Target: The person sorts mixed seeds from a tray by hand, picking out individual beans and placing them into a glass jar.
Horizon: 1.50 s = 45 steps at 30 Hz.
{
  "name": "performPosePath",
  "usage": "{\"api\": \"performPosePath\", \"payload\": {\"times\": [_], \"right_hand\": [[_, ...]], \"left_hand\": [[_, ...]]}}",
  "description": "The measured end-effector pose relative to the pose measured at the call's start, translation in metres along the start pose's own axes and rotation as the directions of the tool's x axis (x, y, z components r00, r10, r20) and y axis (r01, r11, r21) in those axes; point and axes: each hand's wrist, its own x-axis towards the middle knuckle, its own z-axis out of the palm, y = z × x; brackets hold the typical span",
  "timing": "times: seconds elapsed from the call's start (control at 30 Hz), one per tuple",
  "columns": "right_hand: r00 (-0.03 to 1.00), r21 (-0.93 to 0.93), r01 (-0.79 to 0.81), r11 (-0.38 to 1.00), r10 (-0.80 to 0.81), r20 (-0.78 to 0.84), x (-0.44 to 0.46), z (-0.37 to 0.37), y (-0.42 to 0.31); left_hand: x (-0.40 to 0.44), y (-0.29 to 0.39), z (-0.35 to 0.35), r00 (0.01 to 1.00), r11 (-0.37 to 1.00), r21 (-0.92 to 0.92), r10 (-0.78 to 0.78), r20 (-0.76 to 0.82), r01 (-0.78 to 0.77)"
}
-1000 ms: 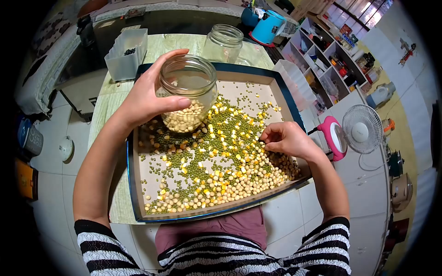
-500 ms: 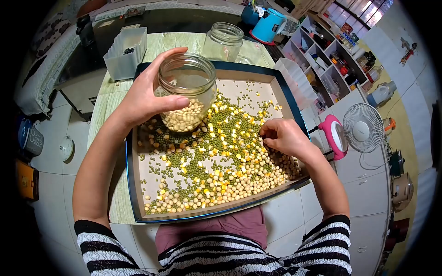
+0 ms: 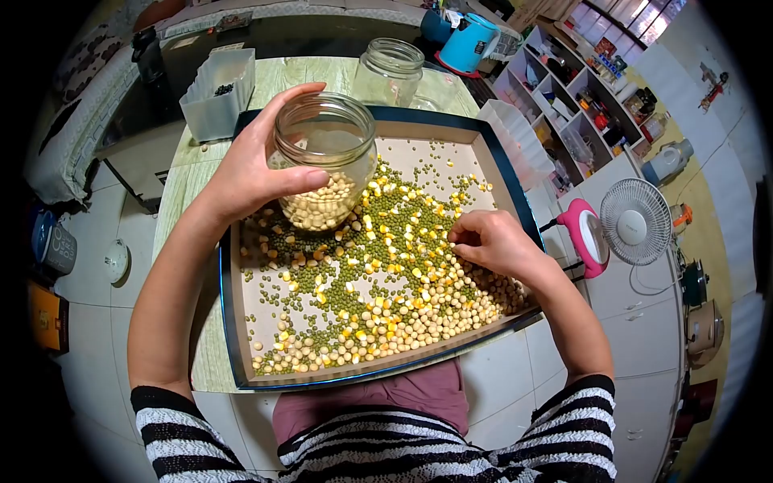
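Note:
My left hand (image 3: 259,173) is wrapped round a clear glass jar (image 3: 326,161), partly filled with pale beans. It holds the jar upright over the left part of a shallow box (image 3: 228,314) with a dark blue rim. Green beans (image 3: 378,241), yellow corn kernels and round pale beans (image 3: 427,326) lie mixed in the box, the pale ones mostly along its near and right side. My right hand (image 3: 499,241) is low over the right part of the mix, thumb and fingertips closed together. What they pinch, if anything, is too small to make out.
Behind the box stand an empty glass jar (image 3: 390,72) and, at the left, a translucent container (image 3: 217,101) with dark beans. Another translucent container (image 3: 515,145) is beside the box's right edge. A pink fan (image 3: 584,237) and a blue kettle (image 3: 469,44) are farther off.
My right hand has shifted slightly among the beans, its fingertips now a little further left than half a second ago. My left hand and the jar have hardly moved.

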Motion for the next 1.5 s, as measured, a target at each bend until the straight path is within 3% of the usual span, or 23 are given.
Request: {"api": "performPosePath", "payload": {"times": [0.1, 0.23, 0.33, 0.37, 0.5, 0.57, 0.63, 0.7, 0.87, 0.97, 1.1, 1.23, 1.33, 1.5], "right_hand": [[0.999, -0.050, 0.032, 0.998, -0.031, 0.011, 0.000, -0.001, -0.004], [0.992, -0.128, 0.121, 0.984, -0.124, -0.010, 0.002, -0.002, -0.002], [0.987, 0.109, 0.039, 0.993, -0.022, -0.158, 0.009, -0.019, -0.011], [0.980, 0.238, 0.077, 0.968, -0.029, -0.197, 0.014, -0.026, -0.015], [0.938, 0.268, 0.250, 0.931, -0.165, -0.305, 0.040, -0.062, -0.064], [0.869, 0.195, 0.401, 0.895, -0.305, -0.389, 0.055, -0.069, -0.090], [0.846, 0.179, 0.447, 0.876, -0.350, -0.402, 0.071, -0.066, -0.110], [0.750, 0.122, 0.570, 0.813, -0.453, -0.482, 0.095, -0.051, -0.112], [0.772, 0.071, 0.540, 0.839, -0.460, -0.439, 0.090, -0.041, -0.114], [0.813, 0.012, 0.449, 0.893, -0.403, -0.421, 0.067, -0.042, -0.093], [0.985, 0.119, 0.103, 0.988, -0.084, -0.152, 0.029, -0.033, -0.047], [0.990, 0.197, -0.141, 0.970, 0.139, 0.020, -0.001, -0.022, -0.010], [0.982, 0.302, -0.189, 0.934, 0.176, 0.072, -0.015, -0.013, 0.002], [0.990, 0.277, -0.142, 0.950, 0.130, 0.060, -0.013, -0.003, -0.009]], "left_hand": [[0.000, 0.002, 0.001, 0.998, 0.998, 0.022, -0.065, 0.011, 0.065], [0.000, 0.002, -0.001, 1.000, 1.000, -0.031, 0.006, 0.018, -0.005], [0.000, 0.006, 0.000, 1.000, 0.999, -0.045, -0.006, 0.027, 0.007], [0.000, 0.006, 0.000, 0.999, 0.998, -0.055, -0.009, 0.037, 0.011], [0.000, 0.003, -0.002, 0.999, 0.999, -0.046, -0.009, 0.038, 0.010], [0.000, 0.002, -0.002, 0.999, 0.999, -0.034, -0.006, 0.035, 0.008], [0.000, 0.001, -0.002, 0.999, 0.998, -0.056, 0.007, 0.043, -0.004], [0.000, 0.002, -0.001, 0.999, 0.999, -0.053, 0.005, 0.044, -0.002], [0.000, -0.003, 0.000, 0.999, 0.998, -0.058, 0.035, 0.035, -0.033], [0.000, 0.003, 0.001, 0.999, 0.999, 0.013, -0.032, 0.018, 0.032], [0.001, 0.000, 0.001, 0.999, 1.000, 0.010, -0.027, 0.018, 0.027], [0.001, 0.000, 0.001, 0.999, 0.999, 0.015, -0.035, 0.018, 0.034], [0.000, -0.002, -0.001, 1.000, 0.999, -0.041, 0.024, 0.013, -0.024], [0.000, -0.001, 0.000, 1.000, 0.999, -0.040, 0.022, 0.018, -0.021]]}}
